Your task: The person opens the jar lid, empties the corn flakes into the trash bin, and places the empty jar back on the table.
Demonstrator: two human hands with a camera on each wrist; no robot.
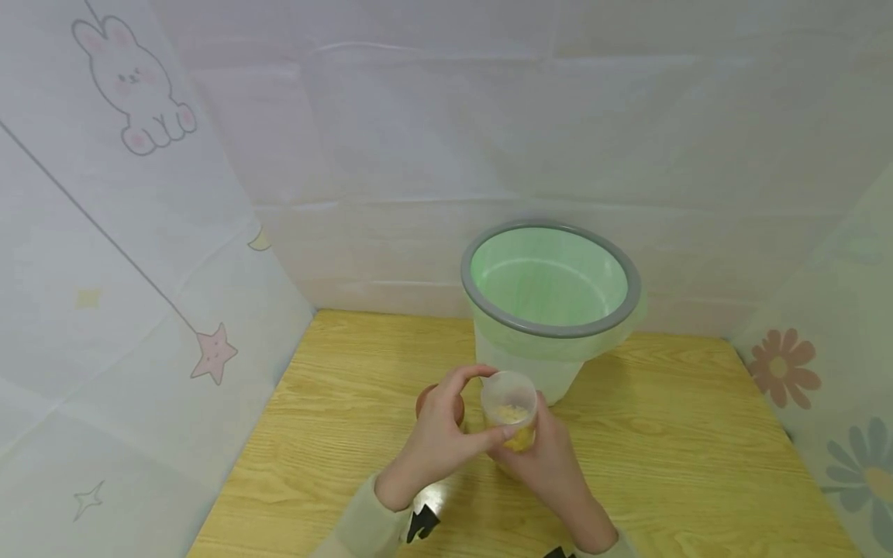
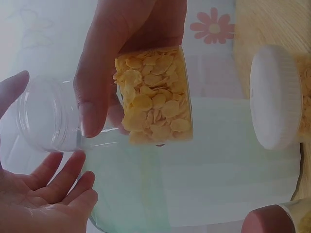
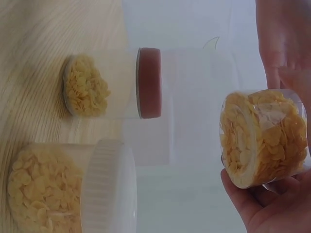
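Observation:
A clear plastic jar of corn flakes [image 3: 272, 136] is held up over the table, its mouth uncovered. My right hand [image 1: 547, 465] grips the jar's body low down, with its thumb along the side in the left wrist view. At the mouth, my left hand [image 1: 443, 426] holds the rim between thumb and fingers. Behind that hand stands a jar with a reddish-brown lid [image 3: 149, 82], partly filled with flakes. Beside it is a wider jar with a ribbed white lid [image 3: 109, 187], fuller of flakes; the hands largely hide it in the head view.
Just beyond the hands stands a tall pale green bin [image 1: 530, 364] with a grey rim [image 1: 551, 332]. The wood-grain table [image 1: 335, 403] meets pale printed sheets [image 1: 418, 139] at the back and both sides. Black straps [image 1: 422, 523] show at the wrists.

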